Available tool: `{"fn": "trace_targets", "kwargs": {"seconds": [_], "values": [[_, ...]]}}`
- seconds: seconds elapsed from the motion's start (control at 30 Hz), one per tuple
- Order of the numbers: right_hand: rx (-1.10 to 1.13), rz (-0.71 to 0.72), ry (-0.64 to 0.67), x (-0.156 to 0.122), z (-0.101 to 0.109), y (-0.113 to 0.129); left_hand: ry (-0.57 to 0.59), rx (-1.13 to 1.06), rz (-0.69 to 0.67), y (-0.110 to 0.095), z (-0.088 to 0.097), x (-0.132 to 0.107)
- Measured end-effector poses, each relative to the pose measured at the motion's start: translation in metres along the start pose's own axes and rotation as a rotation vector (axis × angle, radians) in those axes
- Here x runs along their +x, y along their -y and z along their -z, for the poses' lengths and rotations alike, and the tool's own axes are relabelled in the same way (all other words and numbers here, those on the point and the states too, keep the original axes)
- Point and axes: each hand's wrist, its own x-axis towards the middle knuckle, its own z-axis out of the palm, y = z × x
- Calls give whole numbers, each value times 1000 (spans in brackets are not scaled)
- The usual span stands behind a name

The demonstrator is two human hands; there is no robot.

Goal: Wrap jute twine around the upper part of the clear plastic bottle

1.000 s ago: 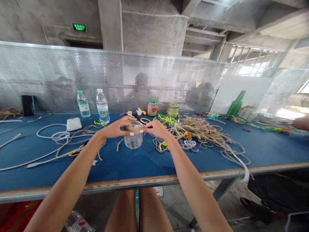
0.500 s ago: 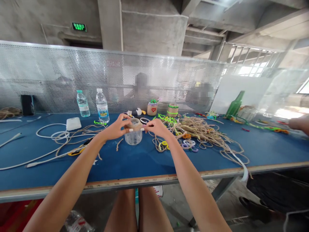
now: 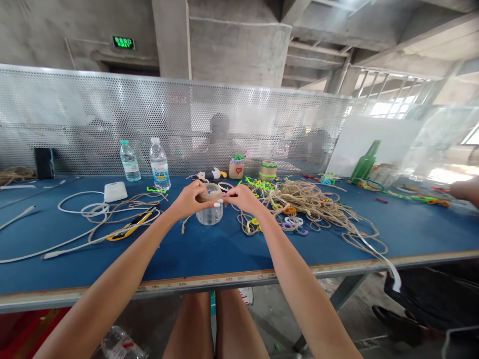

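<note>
A clear jar (image 3: 209,217) stands on the blue tabletop before me, a tan twine band around its upper part. My left hand (image 3: 190,200) is closed on the band and rim from the left, its thumb along the near side. At the right of the rim, my right hand (image 3: 242,198) is closed in a pinch on what looks like twine; its fingers mostly hide the strand. Just behind that hand lies a white ring (image 3: 225,186). A tangled heap of twine (image 3: 310,202) spreads to the right, with yellow and purple fuzzy pipe-cleaner pieces beside it.
Two water bottles (image 3: 160,167), a white box (image 3: 116,192), cables and a yellow utility knife (image 3: 130,228) are on the left. Two twine-covered jars (image 3: 236,168) stand behind. A green bottle (image 3: 366,162) and another person's hand (image 3: 464,192) are at right.
My left hand has slid a little right and its thumb now reaches across the jar's near side. The jar has shifted slightly right. My right hand stays pinched at the rim.
</note>
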Motion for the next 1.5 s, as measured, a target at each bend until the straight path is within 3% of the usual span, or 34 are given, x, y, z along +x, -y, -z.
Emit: {"fn": "trace_targets", "kwargs": {"seconds": [0.17, 0.3, 0.57, 0.8, 1.03, 1.23, 1.5], "values": [[-18, -2, -29, 2, -3, 0, -17, -55, 12, -5, -13, 1], [-26, -12, -12, 1, 0, -1, -23, 31, -21, -3, -11, 4], [-1, 18, -12, 0, 7, -2, 246, -203, -7, 5, 10, 3], [31, 1, 9, 0, 3, -1, 162, -245, 2, -1, 3, 2], [35, 16, 4, 1, 3, -7, 172, -79, -57, -7, 2, -3], [28, 1, -9, 3, 0, -8, 33, 114, -132, -15, -7, -1], [38, 27, 44, -3, 5, 2, 206, -5, -179, -7, 11, 2]]}}
